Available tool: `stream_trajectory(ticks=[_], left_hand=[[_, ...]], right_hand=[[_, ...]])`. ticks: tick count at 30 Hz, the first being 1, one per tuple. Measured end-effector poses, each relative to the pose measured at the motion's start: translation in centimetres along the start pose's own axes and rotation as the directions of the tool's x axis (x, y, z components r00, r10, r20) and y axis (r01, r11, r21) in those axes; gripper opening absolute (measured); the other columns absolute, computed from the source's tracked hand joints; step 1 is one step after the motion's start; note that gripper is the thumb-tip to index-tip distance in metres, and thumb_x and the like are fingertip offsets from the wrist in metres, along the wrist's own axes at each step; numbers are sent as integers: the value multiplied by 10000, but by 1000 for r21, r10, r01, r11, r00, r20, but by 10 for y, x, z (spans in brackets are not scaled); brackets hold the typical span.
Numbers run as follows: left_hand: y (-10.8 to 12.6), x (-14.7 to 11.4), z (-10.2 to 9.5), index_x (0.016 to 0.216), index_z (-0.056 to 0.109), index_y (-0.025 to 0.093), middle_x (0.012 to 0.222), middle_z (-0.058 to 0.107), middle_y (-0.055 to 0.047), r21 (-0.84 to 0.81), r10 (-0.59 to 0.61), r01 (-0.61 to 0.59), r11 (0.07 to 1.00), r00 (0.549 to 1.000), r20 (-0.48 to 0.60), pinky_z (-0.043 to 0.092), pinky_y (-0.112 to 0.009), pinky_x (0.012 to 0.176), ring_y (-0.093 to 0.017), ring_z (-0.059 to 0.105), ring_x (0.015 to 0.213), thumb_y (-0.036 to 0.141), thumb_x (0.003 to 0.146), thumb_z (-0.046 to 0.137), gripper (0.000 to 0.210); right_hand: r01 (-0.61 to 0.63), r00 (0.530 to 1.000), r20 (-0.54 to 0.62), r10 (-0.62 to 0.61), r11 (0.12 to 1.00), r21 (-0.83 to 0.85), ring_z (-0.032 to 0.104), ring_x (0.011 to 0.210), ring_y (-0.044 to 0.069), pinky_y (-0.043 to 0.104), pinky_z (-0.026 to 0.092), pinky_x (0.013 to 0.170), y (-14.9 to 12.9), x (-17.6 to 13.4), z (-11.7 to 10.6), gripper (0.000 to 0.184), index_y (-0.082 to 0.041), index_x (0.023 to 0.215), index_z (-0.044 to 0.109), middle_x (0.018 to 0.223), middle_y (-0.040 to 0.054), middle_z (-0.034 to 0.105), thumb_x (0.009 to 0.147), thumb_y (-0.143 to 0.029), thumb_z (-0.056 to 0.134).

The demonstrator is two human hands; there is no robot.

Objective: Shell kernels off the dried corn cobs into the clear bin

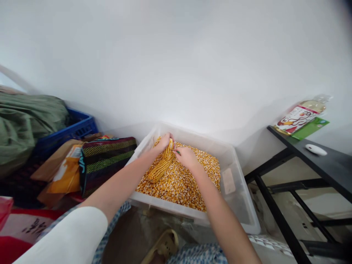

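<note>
Over a clear plastic bin, my left hand is closed around the upper end of a yellow corn cob. A pale strip without kernels shows near the cob's top. My right hand pinches a small thin tool with a bit of green on it, its dark tip against the cob's right side. The tool's exact kind is too small to make out. Just below, a second corn cob lies on the loose corn kernels, which fill much of the bin.
To the left are a blue crate with green cloth, a striped mesh bag and an orange packet. A black-framed table on the right holds a bottle and a white oval object. The white wall rises behind the bin.
</note>
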State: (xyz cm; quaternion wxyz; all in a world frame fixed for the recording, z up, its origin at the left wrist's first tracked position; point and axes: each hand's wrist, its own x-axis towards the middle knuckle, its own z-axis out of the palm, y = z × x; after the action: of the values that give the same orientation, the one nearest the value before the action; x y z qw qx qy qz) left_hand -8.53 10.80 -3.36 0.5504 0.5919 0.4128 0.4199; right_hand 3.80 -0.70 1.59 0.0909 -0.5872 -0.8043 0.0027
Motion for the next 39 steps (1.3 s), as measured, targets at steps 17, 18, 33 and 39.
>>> stream_trajectory(ticks=[17, 18, 33, 39], left_hand=[[4, -2, 7, 569, 489, 186, 535, 549, -41, 251, 152, -141, 958, 988, -25, 412, -257, 624, -162, 529, 619, 301, 779, 214, 365], [5, -3, 9, 571, 492, 185, 542, 547, -39, 284, 177, -165, 944, 984, -16, 410, -259, 637, -162, 528, 634, 299, 781, 213, 367], [7, -7, 13, 603, 503, 173, 506, 526, -18, 222, 171, -192, 956, 979, 108, 415, -247, 559, -142, 526, 538, 327, 815, 211, 392], [2, -1, 1, 670, 490, 183, 450, 519, -13, -75, -45, 49, 996, 997, 62, 402, -250, 469, -145, 515, 424, 322, 792, 199, 344]], right_hand=[[-35, 998, 46, 44, 985, -168, 628, 852, 191, 270, 425, 772, -13, 1, 4, 357, -151, 975, 639, 931, 130, 678, 915, -281, 313], [-38, 998, 49, 47, 987, -158, 628, 856, 186, 264, 422, 775, -11, 0, 3, 354, -156, 979, 641, 940, 128, 679, 914, -284, 318], [33, 995, 100, -26, 997, -70, 626, 808, 169, 233, 390, 700, 7, -5, -20, 298, -200, 885, 685, 887, 76, 701, 873, -303, 405], [12, 995, 101, -3, 996, -90, 622, 839, 166, 230, 396, 711, 1, -3, -15, 292, -219, 950, 670, 915, 63, 697, 879, -320, 405]])
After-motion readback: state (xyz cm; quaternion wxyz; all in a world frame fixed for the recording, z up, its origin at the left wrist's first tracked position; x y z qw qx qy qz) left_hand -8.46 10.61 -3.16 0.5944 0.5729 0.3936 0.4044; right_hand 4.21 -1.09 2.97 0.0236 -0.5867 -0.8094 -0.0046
